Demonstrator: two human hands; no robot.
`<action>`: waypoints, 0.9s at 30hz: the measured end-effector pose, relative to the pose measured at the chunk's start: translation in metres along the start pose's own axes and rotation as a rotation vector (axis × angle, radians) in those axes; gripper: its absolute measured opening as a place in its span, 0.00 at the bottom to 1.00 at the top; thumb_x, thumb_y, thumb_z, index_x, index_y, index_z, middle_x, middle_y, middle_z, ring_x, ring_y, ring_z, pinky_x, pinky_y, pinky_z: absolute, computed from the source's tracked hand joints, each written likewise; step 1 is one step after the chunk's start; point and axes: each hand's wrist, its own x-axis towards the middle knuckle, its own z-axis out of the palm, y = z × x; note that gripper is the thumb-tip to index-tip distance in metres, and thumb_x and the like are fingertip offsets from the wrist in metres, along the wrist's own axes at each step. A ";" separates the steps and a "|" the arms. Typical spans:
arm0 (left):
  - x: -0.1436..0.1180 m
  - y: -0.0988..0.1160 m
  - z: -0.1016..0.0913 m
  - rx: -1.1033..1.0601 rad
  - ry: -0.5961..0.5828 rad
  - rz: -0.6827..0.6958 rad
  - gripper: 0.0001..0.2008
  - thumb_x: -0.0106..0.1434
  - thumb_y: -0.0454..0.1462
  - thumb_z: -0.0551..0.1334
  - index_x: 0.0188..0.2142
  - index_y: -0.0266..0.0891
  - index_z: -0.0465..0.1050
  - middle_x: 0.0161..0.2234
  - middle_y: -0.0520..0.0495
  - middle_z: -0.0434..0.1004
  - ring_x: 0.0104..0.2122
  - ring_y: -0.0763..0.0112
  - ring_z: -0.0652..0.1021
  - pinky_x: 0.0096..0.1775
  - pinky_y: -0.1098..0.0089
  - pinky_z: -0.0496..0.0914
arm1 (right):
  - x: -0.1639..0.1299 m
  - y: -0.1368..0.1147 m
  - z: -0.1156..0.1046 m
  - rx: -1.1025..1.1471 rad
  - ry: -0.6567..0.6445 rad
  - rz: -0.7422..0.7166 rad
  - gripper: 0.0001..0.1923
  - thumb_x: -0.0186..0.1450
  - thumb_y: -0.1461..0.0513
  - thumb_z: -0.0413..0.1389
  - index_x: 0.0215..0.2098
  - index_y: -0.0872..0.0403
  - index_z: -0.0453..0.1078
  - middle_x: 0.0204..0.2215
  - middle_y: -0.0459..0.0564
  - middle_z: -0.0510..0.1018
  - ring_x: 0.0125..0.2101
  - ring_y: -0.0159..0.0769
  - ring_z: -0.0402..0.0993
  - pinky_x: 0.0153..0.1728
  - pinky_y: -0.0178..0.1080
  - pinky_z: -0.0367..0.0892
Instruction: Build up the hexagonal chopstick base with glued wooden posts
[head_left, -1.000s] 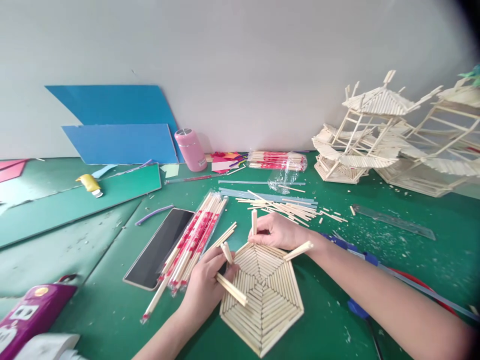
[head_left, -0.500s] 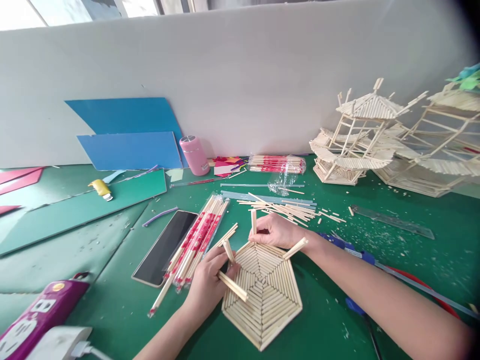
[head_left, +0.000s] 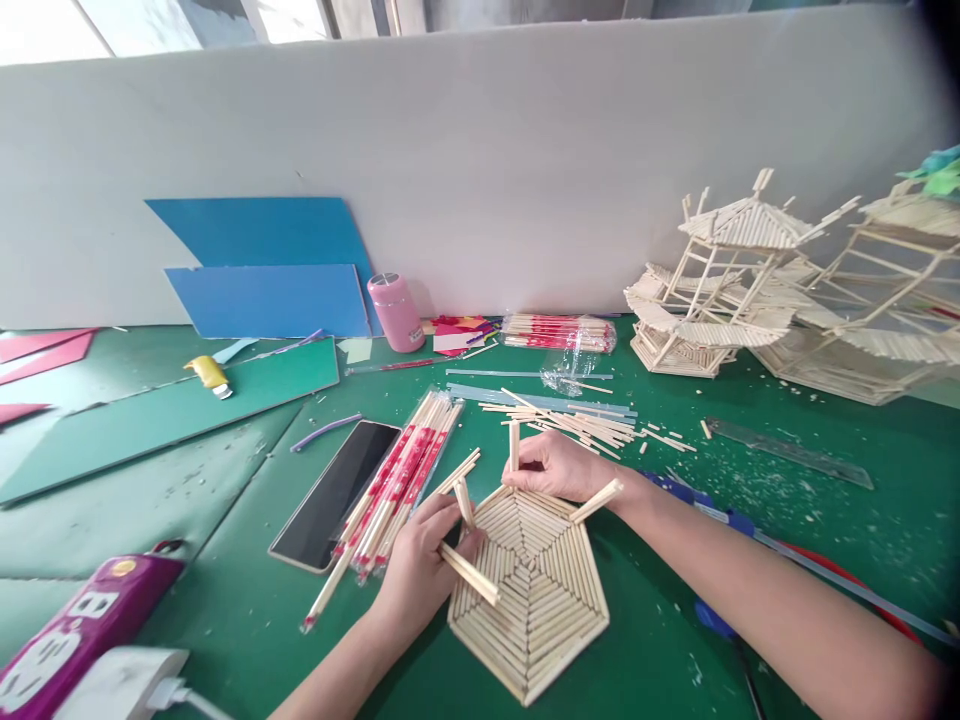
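Note:
A hexagonal base [head_left: 529, 600] of pale wooden sticks laid in rings lies on the green table before me. My left hand [head_left: 427, 560] is closed on its left edge, the thumb near a short upright stick post [head_left: 464, 503]. A short pair of sticks [head_left: 471, 575] juts from this hand over the base; its held end is hidden. At the far corner, my right hand [head_left: 555, 465] pinches another upright stick post [head_left: 514, 447] near its foot. A third post [head_left: 598, 501] leans outward at the right corner, close to my right wrist.
Wrapped chopsticks [head_left: 405, 480] and a phone [head_left: 334, 495] lie left of the base. Loose sticks [head_left: 562, 417] are scattered behind it. A stick pavilion [head_left: 712, 290] stands back right, a pink bottle [head_left: 395, 312] near the wall. A blue-handled tool [head_left: 712, 615] lies right; a purple power strip [head_left: 82, 625] front left.
The view has shifted slightly, so everything sits a little further right in the picture. Both hands keep the same grips on the base and the far post.

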 end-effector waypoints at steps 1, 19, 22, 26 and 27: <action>0.000 0.000 0.000 0.001 0.009 0.001 0.07 0.58 0.37 0.57 0.33 0.36 0.71 0.35 0.43 0.70 0.35 0.66 0.73 0.35 0.69 0.70 | 0.000 0.000 0.000 0.002 -0.001 -0.002 0.09 0.58 0.60 0.53 0.28 0.56 0.74 0.26 0.46 0.76 0.25 0.29 0.69 0.24 0.31 0.57; 0.087 0.049 -0.073 -0.136 -0.082 0.033 0.12 0.53 0.41 0.61 0.34 0.37 0.74 0.26 0.51 0.71 0.25 0.74 0.68 0.28 0.74 0.64 | -0.001 -0.004 -0.001 0.008 -0.012 0.012 0.10 0.59 0.60 0.52 0.29 0.56 0.73 0.25 0.46 0.75 0.24 0.28 0.68 0.24 0.31 0.56; 0.113 0.048 -0.062 -0.196 -0.341 0.097 0.16 0.52 0.41 0.62 0.39 0.37 0.73 0.23 0.53 0.70 0.22 0.77 0.66 0.24 0.75 0.62 | -0.002 -0.006 -0.002 0.005 -0.015 0.017 0.10 0.59 0.60 0.51 0.27 0.56 0.73 0.24 0.45 0.74 0.24 0.28 0.67 0.23 0.31 0.55; 0.123 0.047 -0.049 -0.231 -0.479 0.157 0.13 0.52 0.40 0.61 0.37 0.38 0.74 0.27 0.51 0.74 0.26 0.75 0.70 0.28 0.74 0.65 | -0.002 -0.006 -0.003 0.004 -0.020 0.022 0.10 0.59 0.60 0.51 0.25 0.56 0.72 0.23 0.45 0.74 0.23 0.28 0.67 0.24 0.31 0.55; 0.123 0.047 -0.048 -0.238 -0.486 0.178 0.11 0.53 0.40 0.61 0.35 0.38 0.75 0.27 0.50 0.75 0.27 0.75 0.71 0.29 0.74 0.65 | -0.001 -0.006 -0.003 0.005 -0.020 0.024 0.10 0.59 0.60 0.51 0.25 0.56 0.72 0.23 0.45 0.74 0.23 0.28 0.66 0.24 0.31 0.55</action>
